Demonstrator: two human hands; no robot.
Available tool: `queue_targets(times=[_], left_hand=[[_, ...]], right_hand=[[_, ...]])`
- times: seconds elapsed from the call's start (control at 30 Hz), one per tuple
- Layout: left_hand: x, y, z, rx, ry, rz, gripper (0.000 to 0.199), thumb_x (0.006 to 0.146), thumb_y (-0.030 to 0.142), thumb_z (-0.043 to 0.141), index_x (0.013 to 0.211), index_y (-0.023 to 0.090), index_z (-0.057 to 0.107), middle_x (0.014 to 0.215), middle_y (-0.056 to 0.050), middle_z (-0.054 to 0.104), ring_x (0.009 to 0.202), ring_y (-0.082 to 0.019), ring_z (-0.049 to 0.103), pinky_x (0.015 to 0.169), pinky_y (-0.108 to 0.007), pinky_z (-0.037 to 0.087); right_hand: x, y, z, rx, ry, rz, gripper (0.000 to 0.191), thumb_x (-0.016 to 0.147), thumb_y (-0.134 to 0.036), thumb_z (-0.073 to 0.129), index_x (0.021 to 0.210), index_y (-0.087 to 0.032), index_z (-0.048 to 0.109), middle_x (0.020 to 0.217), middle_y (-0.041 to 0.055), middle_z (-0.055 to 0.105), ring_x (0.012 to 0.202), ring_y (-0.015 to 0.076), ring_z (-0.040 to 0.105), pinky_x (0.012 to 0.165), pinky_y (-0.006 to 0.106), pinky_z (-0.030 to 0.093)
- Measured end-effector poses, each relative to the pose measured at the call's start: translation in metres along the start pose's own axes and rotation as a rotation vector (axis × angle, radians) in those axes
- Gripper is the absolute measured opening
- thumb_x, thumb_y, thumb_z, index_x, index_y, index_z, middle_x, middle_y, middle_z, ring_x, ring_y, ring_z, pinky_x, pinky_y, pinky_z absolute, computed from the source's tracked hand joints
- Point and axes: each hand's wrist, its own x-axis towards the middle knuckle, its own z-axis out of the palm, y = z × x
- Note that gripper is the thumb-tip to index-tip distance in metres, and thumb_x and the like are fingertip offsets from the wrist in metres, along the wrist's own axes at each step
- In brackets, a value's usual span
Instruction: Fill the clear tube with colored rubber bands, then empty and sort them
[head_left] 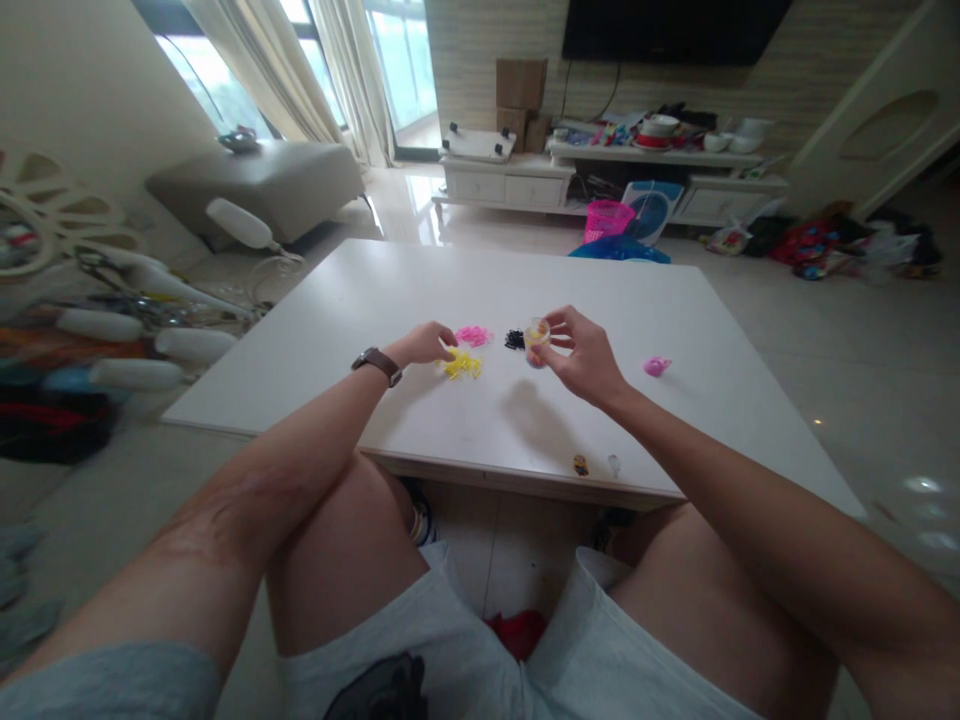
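Left hand [429,343], palm down with bent fingers, reaches to the upper edge of the yellow pile [462,365]; whether its fingertips pinch a piece or only touch the pile, I cannot tell. The right hand [586,352] holds a small clear cup [536,343] between thumb and fingers, the thumb low on its near side and the fingers around the upper side. Inside the cup some yellow and pinkish colour shows, probably small pieces like those in the piles, though the view is too blurred to be sure.

On the white table [420,290], the pink pile [474,336] lies just beyond the yellow one, close to the left fingers. The black pile [514,340] is to the right of the pink one, just beside the cup, which partly hides it. Well apart to the right, past the right hand, lies a pink lump [657,367]. Near the table's front edge are a small yellow and dark figure [580,465] and, to its right, a small clear piece [614,465].

A dark watch [377,367] is on the left wrist. Beyond the table, a pink basket [607,220] stands before a low white cabinet [504,188].
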Motion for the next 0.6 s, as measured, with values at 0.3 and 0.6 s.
queue_targets(times=[0.3, 0.6], left_hand=[[0.001, 0.002, 0.017, 0.234, -0.041, -0.138, 0.051, 0.068, 0.043, 0.083, 0.109, 0.012, 0.078, 0.108, -0.014, 0.077, 0.094, -0.025, 0.070, 0.074, -0.025, 0.050], [0.000, -0.001, 0.028, 0.134, -0.008, -0.046, 0.014, 0.070, 0.027, 0.071, 0.077, 0.017, 0.079, 0.076, -0.006, 0.076, 0.067, -0.017, 0.063, 0.059, -0.025, 0.043]], right_hand=[[-0.001, 0.002, 0.002, -0.100, -0.045, -0.004, 0.034, 0.082, -0.049, 0.075, 0.095, -0.022, 0.061, 0.097, 0.0064, 0.070, 0.090, 0.0237, 0.070, 0.082, 0.045, 0.063], [-0.002, 0.002, 0.003, -0.129, -0.068, -0.011, 0.030, 0.083, -0.046, 0.075, 0.094, -0.021, 0.061, 0.097, 0.0064, 0.071, 0.089, 0.0231, 0.070, 0.081, 0.043, 0.062]])
